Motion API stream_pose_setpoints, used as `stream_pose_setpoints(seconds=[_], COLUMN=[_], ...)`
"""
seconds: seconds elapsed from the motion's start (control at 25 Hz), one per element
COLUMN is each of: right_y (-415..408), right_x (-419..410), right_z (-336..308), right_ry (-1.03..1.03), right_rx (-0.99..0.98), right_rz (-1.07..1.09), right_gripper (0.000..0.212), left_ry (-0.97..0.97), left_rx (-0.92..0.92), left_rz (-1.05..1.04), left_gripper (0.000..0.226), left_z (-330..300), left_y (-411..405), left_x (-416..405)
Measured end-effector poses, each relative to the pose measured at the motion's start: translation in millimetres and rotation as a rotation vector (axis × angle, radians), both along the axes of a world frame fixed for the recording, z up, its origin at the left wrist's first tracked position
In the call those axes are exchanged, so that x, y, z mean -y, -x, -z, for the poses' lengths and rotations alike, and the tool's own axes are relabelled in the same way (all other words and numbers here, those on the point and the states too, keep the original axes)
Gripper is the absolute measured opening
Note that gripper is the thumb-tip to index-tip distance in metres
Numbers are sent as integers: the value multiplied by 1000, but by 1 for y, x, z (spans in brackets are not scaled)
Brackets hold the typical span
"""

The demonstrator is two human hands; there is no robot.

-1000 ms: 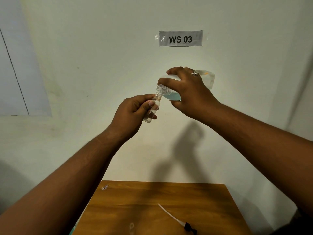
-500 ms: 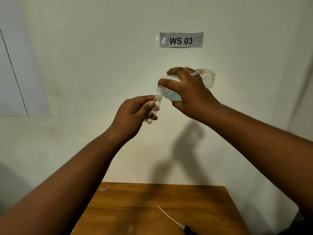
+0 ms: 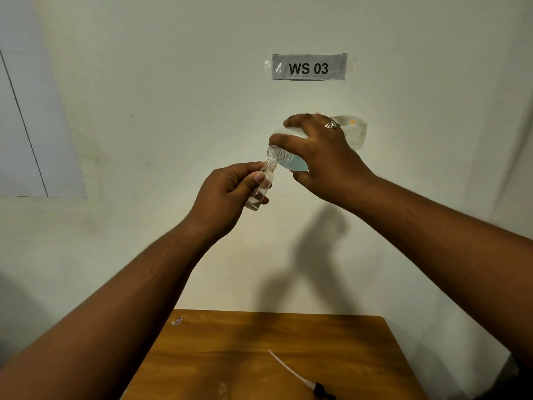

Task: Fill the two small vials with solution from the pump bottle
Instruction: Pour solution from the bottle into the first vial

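Observation:
My left hand (image 3: 225, 194) grips a small clear vial (image 3: 261, 189), held upright with a slight tilt, well above the table. A little clear liquid sits at its bottom. My right hand (image 3: 320, 157) holds the clear pump bottle (image 3: 288, 161) tipped on its side, pump removed, its open threaded neck touching the vial's mouth. Pale blue solution pools near the bottle's neck. The bottle's base sticks out behind my fingers. The second vial is not in view.
A wooden table (image 3: 331, 342) lies below my arms. On it rests the pump head with its white dip tube (image 3: 291, 373) near the front edge, and a small clear cap (image 3: 176, 321) at the far left corner. A "WS 03" label (image 3: 308, 67) is on the wall.
Both hands and the bottle stay nearly still, held mouth to mouth. The view has shifted slightly.

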State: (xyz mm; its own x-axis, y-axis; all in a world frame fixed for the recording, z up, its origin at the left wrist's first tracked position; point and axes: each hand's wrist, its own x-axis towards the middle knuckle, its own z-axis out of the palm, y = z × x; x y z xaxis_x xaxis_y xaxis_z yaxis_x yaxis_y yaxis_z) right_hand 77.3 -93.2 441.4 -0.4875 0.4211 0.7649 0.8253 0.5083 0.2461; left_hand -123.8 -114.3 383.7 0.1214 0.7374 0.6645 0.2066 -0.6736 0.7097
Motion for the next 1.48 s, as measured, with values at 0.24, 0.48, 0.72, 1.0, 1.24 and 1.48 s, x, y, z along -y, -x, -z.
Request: stream_pose_setpoints(seconds=[0.24, 0.48, 0.72, 1.0, 1.24, 1.48], right_y=[1, 1, 0, 0, -2, -17], right_x=[-1, -6, -8, -12, -22, -29], right_z=[1, 3, 4, 13, 42, 107], right_ry=[-2, 4, 19, 91, 291, 584], right_rx=[-1, 1, -25, -113, -290, -587], right_rz=[-2, 10, -3, -31, -102, -100], right_gripper=[56, 58, 58, 59, 62, 70], left_ry=[12, 20, 8, 18, 67, 194], left_rx=[-9, -2, 12, 44, 81, -11], left_rz=[-7, -9, -4, 16, 43, -24], left_gripper=[24, 22, 22, 20, 17, 27], left_z=[1, 0, 0, 5, 27, 98], left_y=[1, 0, -2, -4, -11, -14], left_x=[-2, -1, -1, -8, -19, -32])
